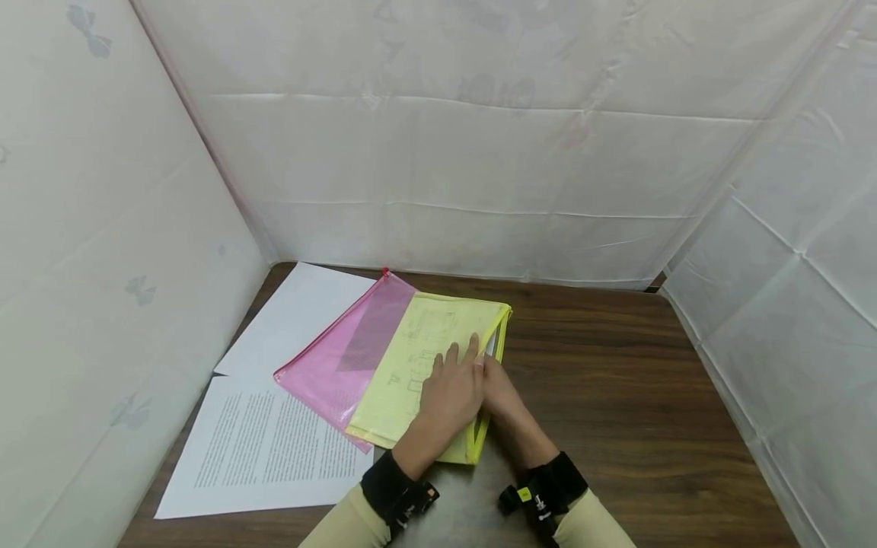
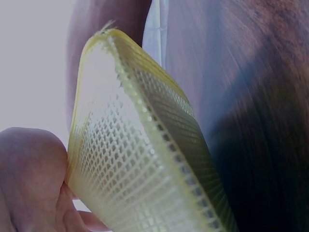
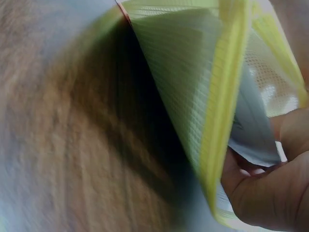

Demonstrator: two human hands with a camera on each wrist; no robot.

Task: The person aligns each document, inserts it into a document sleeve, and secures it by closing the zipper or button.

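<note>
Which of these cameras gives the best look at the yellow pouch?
The head view: it shows the whole yellow pouch on the table, overlapping a pink pouch. The left wrist view shows only its mesh close up; the right wrist view shows its open edge with paper inside.

Two pouches [image 1: 425,365] overlap at table [image 1: 617,396] centre, the right one on top. Sheets [image 1: 260,449] lie at eight and ten o'clock beneath them. Both hands [image 1: 455,392] sit on the top pouch's four o'clock edge.

At the bottom of the head view, both forearms wear pale cream sleeves. Each wrist carries a black strap with a small black camera mount; the right strap [image 1: 548,487] shows a yellow tag (and white lettering, unreadable), the left strap [image 1: 393,491] an orange spot.
</note>
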